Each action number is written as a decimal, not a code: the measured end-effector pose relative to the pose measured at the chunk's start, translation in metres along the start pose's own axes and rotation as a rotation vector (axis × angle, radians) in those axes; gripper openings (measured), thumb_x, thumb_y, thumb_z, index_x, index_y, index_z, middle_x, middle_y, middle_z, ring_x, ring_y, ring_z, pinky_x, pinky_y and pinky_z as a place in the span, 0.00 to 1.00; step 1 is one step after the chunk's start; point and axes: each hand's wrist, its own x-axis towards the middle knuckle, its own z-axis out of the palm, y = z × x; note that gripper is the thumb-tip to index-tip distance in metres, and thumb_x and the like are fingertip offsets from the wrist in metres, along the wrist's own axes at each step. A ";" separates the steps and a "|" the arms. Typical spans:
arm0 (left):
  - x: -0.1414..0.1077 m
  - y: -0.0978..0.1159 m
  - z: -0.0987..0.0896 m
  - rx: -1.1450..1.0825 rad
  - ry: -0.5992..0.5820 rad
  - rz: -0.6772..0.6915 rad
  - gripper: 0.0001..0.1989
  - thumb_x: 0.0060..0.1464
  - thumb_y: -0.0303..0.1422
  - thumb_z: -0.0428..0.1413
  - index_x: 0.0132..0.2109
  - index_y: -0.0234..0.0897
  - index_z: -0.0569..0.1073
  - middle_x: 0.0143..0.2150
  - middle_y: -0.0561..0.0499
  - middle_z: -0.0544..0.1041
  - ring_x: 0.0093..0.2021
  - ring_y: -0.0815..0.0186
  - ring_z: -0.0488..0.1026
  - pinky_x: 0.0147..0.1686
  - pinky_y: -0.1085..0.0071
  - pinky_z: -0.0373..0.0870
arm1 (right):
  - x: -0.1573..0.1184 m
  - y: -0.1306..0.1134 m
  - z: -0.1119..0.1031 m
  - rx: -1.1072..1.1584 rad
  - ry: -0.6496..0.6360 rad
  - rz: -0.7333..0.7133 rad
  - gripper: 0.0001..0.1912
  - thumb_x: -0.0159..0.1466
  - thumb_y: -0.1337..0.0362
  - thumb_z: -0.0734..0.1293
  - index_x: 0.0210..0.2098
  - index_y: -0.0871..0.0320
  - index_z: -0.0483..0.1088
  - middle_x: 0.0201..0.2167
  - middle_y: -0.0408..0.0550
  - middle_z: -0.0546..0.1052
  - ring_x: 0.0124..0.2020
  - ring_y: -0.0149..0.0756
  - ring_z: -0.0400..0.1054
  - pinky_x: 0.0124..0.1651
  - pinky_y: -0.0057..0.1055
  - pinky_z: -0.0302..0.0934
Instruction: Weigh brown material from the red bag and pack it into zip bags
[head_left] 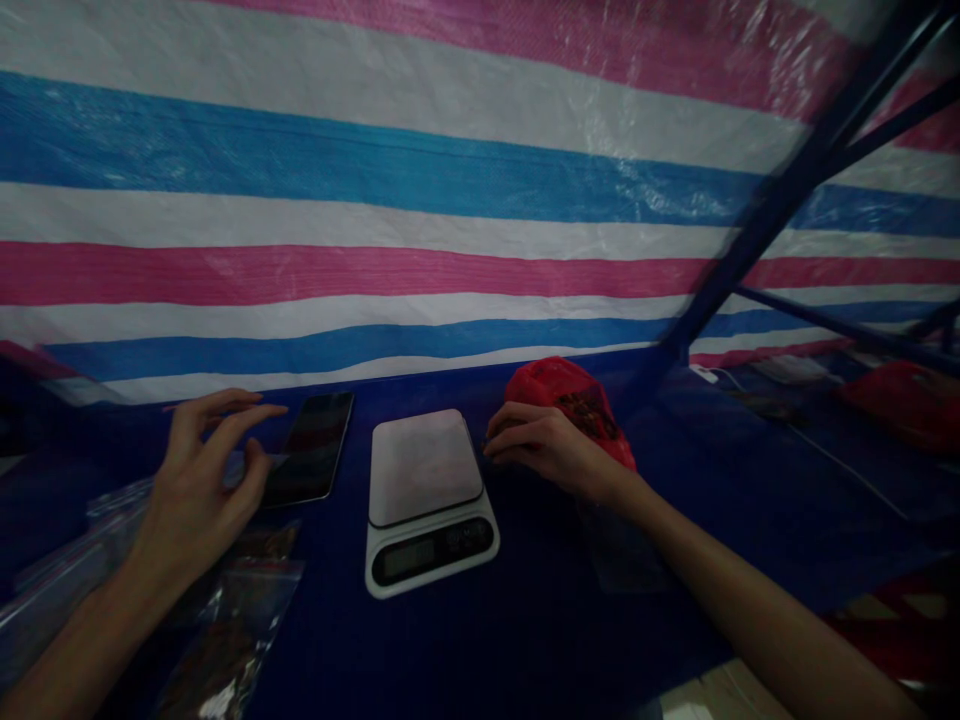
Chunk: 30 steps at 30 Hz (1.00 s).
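A white digital scale (426, 468) lies on the blue table with nothing on its plate. To its left a dark phone (315, 445) lies flat. My left hand (206, 460) hovers beside the phone, fingers apart and holding nothing. My right hand (544, 445) is between the scale and a red plastic bag (551, 378) of brown dried pieces; its fingers are pressed together, and what they hold, if anything, is hidden. Clear zip bags (247, 620), one with brown contents, lie below my left hand.
Another red bag (907, 400) and a white cable (847, 465) are at the right. A blue metal frame (750, 235) rises at the right rear. Behind the blue table (465, 660) hangs a striped plastic sheet (337, 220).
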 end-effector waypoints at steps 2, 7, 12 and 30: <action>0.000 -0.001 0.001 -0.004 0.001 -0.002 0.13 0.66 0.27 0.52 0.55 0.39 0.72 0.58 0.42 0.66 0.60 0.51 0.68 0.58 0.48 0.73 | 0.000 0.000 0.000 0.021 -0.005 0.002 0.07 0.70 0.65 0.69 0.43 0.55 0.82 0.45 0.49 0.78 0.43 0.34 0.74 0.46 0.31 0.70; 0.000 -0.002 0.001 -0.019 0.004 -0.024 0.15 0.63 0.27 0.52 0.55 0.42 0.73 0.59 0.43 0.66 0.59 0.49 0.69 0.57 0.44 0.74 | 0.000 -0.006 -0.006 0.043 0.039 0.018 0.09 0.72 0.64 0.68 0.45 0.54 0.82 0.45 0.49 0.79 0.44 0.34 0.74 0.47 0.32 0.70; 0.001 -0.002 0.001 -0.056 -0.007 -0.052 0.18 0.62 0.27 0.51 0.56 0.45 0.72 0.60 0.44 0.65 0.60 0.47 0.68 0.59 0.39 0.71 | -0.006 0.000 -0.023 -0.026 0.208 0.127 0.09 0.71 0.65 0.67 0.46 0.55 0.80 0.43 0.49 0.82 0.46 0.37 0.76 0.51 0.35 0.69; -0.002 -0.005 0.009 -0.063 0.016 0.011 0.16 0.65 0.25 0.49 0.56 0.40 0.71 0.58 0.41 0.65 0.59 0.51 0.69 0.58 0.48 0.72 | -0.004 -0.001 -0.014 0.006 0.100 0.317 0.15 0.72 0.65 0.63 0.52 0.58 0.78 0.31 0.47 0.80 0.28 0.33 0.74 0.32 0.29 0.66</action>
